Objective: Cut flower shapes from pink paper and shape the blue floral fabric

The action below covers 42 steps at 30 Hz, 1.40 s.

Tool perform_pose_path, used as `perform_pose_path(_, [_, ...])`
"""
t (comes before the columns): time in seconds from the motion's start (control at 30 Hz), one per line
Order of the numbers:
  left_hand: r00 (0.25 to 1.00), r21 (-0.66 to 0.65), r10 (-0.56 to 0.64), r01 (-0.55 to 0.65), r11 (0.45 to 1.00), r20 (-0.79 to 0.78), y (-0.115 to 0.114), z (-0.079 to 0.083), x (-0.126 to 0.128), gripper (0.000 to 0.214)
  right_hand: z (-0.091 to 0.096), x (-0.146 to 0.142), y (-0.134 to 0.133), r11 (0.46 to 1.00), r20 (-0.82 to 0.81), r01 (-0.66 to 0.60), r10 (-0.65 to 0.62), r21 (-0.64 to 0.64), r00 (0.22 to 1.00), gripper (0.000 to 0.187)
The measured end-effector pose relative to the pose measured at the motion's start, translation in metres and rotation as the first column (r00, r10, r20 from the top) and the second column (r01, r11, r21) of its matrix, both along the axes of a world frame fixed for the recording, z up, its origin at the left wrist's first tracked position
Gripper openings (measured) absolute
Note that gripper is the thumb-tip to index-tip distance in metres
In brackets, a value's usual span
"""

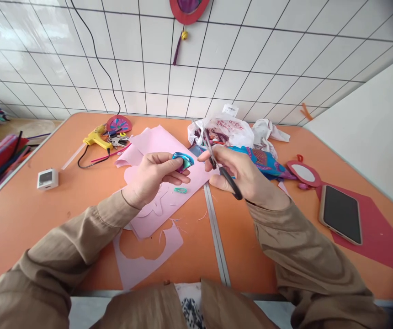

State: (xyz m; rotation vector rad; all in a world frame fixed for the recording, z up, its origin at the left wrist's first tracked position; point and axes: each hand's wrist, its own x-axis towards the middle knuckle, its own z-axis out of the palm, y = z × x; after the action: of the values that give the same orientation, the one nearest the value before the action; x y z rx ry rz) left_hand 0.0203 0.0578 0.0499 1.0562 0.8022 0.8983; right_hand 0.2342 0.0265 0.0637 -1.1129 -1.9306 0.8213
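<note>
Blue-and-purple fabric [184, 160], already folded, pinched in left hand [150, 176] above pink sheets [155, 140]; right hand [241, 172] curled round black-handled scissors [213, 161], blades clear of fabric. Pink offcut [134, 267] shows curved cut done; cuts remaining, cannot tell.

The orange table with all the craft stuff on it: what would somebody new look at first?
Probably the middle, where the left hand pinches a shiny blue folded piece of material and the right hand holds black-handled scissors. Next might come the bright yellow glue gun towards the table's far left, then the red-rimmed ornament up on the tiled wall.
</note>
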Motion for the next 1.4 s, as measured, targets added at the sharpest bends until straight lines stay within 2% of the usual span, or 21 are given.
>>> perform_pose_path(0.1, [0.997,0.09,0.063,-0.059,0.994,-0.034,0.002,0.0,-0.002,0.021,-0.002,0.005,0.001,1.0,0.138,-0.005,0.009,-0.026,0.99,0.027])
perform_pose_path(0.2, [0.991,0.171,0.124,-0.113,0.979,-0.051,0.004,-0.001,-0.004,0.026,-0.006,0.001,0.002,1.0,0.164,-0.007,0.006,0.006,0.986,0.029])
perform_pose_path(0.27, [0.986,0.202,0.155,-0.14,0.969,-0.059,0.003,0.0,-0.004,0.027,-0.008,-0.007,0.001,0.999,0.111,0.029,-0.034,0.043,0.993,0.035])
perform_pose_path(0.43, [0.984,0.292,0.137,-0.098,0.951,-0.116,-0.006,0.001,0.001,0.02,-0.013,-0.032,-0.004,0.99,-0.207,0.133,-0.123,0.037,0.971,0.037])
perform_pose_path(0.53, [0.982,0.325,0.125,-0.072,0.943,-0.144,-0.012,0.001,0.005,0.018,-0.017,-0.042,-0.004,0.983,-0.239,0.181,-0.178,-0.007,0.955,0.034])
perform_pose_path(0.63, [0.982,0.302,0.096,-0.044,0.952,-0.161,-0.014,-0.001,0.007,0.019,-0.02,-0.044,-0.003,0.972,-0.23,0.229,-0.233,-0.043,0.945,0.033])
perform_pose_path(0.7, [0.986,0.253,0.059,-0.018,0.967,-0.154,-0.014,-0.002,0.006,0.021,-0.021,-0.043,-0.002,0.975,-0.226,0.216,-0.22,-0.044,0.949,0.033])
perform_pose_path(0.8, [0.994,0.15,-0.036,0.052,0.987,-0.105,-0.009,-0.005,0.004,0.023,-0.022,-0.04,-0.003,0.98,-0.211,0.196,-0.198,-0.034,0.957,0.029])
perform_pose_path(0.9, [0.987,0.076,-0.155,0.158,0.985,-0.044,-0.003,-0.007,0.001,0.02,-0.022,-0.038,-0.002,0.978,-0.204,0.206,-0.206,-0.022,0.957,0.025])
perform_pose_path(0.97, [0.982,0.045,-0.19,0.191,0.981,-0.02,0.0,-0.008,0.0,0.017,-0.023,-0.038,-0.002,0.98,-0.214,0.2,-0.199,-0.017,0.956,0.024])
perform_pose_path(1.1, [0.986,-0.002,-0.166,0.166,0.986,0.004,0.002,-0.009,-0.001,0.01,-0.024,-0.037,0.001,0.988,-0.23,0.153,-0.157,-0.036,0.96,0.026])
perform_pose_path(1.23, [0.998,0.016,-0.059,0.059,0.998,0.013,0.005,-0.008,-0.002,0.007,-0.018,-0.027,0.003,0.996,-0.233,0.06,-0.073,-0.061,0.97,0.026])
perform_pose_path(1.33, [1.0,0.068,0.015,-0.016,0.998,0.019,0.008,-0.004,-0.003,0.009,-0.013,-0.015,0.003,1.0,-0.078,0.002,-0.001,0.016,0.997,0.031])
perform_pose_path(1.4, [0.999,0.104,0.034,-0.036,0.994,0.024,0.009,-0.001,-0.003,0.009,-0.01,-0.008,0.003,0.996,0.035,0.008,-0.011,0.085,0.999,0.038])
